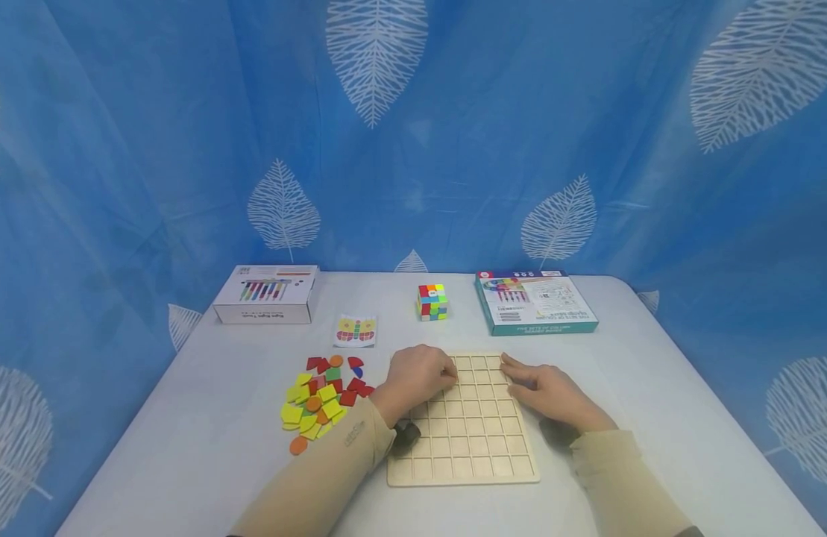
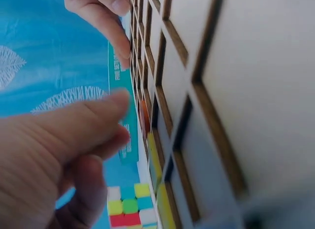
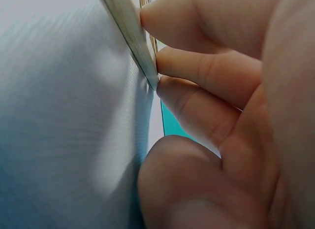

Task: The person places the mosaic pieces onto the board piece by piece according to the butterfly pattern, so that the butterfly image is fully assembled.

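A pale wooden grid board [image 1: 470, 468] lies on the table. Over its far left part is my left hand [image 1: 418, 377], fingers bent and tips close together. Whether a piece is between those tips cannot be made out. In the left wrist view, an orange piece [image 2: 144, 118] and yellow pieces [image 2: 155, 155] sit in the board's cells, just past the thumb and fingers. My right hand [image 1: 554, 391] rests at the board's right edge. In the right wrist view, its fingertips [image 3: 165, 61] touch the board's side, with the thumb held apart.
Left of the board lies a loose pile of coloured flat pieces [image 1: 329, 393]. Behind it is a picture card [image 1: 356, 331] with a butterfly pattern. A puzzle cube [image 1: 432, 303] stands beyond the board, between a white box [image 1: 265, 294] and a teal-edged box [image 1: 537, 304].
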{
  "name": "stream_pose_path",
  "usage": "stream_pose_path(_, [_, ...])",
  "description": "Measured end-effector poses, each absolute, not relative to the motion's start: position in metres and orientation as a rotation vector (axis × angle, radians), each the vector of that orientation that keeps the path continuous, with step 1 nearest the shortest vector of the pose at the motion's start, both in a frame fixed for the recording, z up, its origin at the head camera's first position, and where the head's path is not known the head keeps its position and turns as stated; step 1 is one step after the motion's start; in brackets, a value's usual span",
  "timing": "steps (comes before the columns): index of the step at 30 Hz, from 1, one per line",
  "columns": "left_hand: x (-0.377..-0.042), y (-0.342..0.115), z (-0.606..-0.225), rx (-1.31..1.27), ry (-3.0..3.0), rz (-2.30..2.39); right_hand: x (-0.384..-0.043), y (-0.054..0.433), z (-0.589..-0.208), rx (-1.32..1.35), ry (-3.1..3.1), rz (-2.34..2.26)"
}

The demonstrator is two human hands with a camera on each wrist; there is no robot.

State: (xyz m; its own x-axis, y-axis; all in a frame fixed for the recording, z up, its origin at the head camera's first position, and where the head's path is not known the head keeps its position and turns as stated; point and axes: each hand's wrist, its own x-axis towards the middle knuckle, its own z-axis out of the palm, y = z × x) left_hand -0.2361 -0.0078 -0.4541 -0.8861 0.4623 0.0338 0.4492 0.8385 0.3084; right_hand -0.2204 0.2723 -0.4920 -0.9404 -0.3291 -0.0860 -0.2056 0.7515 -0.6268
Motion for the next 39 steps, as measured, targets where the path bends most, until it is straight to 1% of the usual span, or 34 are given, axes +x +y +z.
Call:
stream_pose_path(4, [-0.226, -0.02, -0.451, 0.64, 2.975, 0.61, -0.221, 0.273, -0.493, -0.421, 2.753, -0.959])
stream_pose_path(8, [-0.212, -0.045, -0.449, 0.536, 3.023, 0.71, -0.222, 0.274, -0.494, -0.421, 2.754, -0.959])
stream_pose_path(15, [-0.191, -0.103, -0.444, 0.343, 3.133, 0.733, -0.222, 0.273, -0.495, -0.439, 2.76, -0.971])
stream_pose_path(21, [-0.177, -0.154, -0.439, 0.07, 3.129, 0.772, -0.222, 0.273, -0.495, -0.44, 2.763, -0.952])
stream_pose_path(24, [-0.175, -0.174, -0.439, -0.067, 3.095, 0.795, -0.221, 0.273, -0.494, -0.444, 2.772, -0.942])
stream_pose_path(29, [-0.178, -0.196, -0.443, -0.206, 3.034, 0.753, -0.22, 0.272, -0.492, -0.46, 2.774, -0.943])
stream_pose_path(34, [-0.181, -0.21, -0.446, -0.262, 3.001, 0.678, -0.22, 0.271, -0.491, -0.445, 2.757, -0.957])
stream_pose_path(39, [-0.183, -0.218, -0.444, -0.251, 2.992, 0.655, -0.221, 0.272, -0.492, -0.442, 2.766, -0.958])
